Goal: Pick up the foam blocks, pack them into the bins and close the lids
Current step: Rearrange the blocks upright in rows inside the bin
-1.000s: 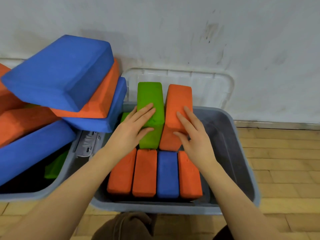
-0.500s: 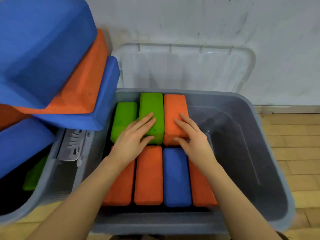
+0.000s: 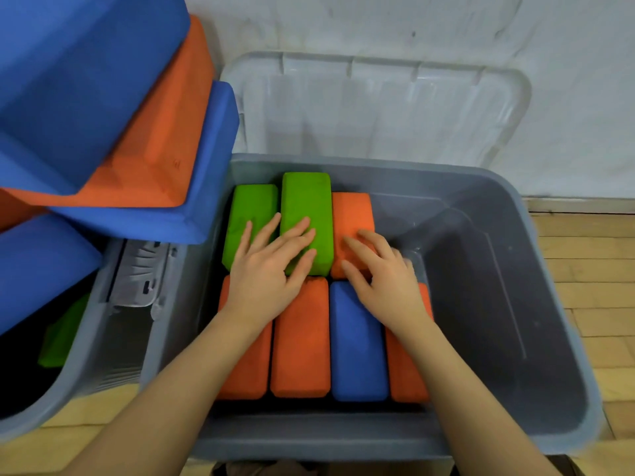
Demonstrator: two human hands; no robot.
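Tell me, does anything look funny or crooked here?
Yes. In the bin, the tall green block under the left hand sticks up higher than its neighbours. On the left, big blue and orange blocks lie in a tilted pile, spilling over the other bin.

A white wall (image 3: 446, 25) fills the upper part of the frame, its paint marked with faint grey scuffs and a small dark speck near the top centre. Along its foot at the right edge runs a pale baseboard (image 3: 580, 205), and below that lies a wooden floor (image 3: 591, 269) of light yellowish boards laid in short staggered strips. More of the same floor shows at the lower left of the frame and along the bottom edge.
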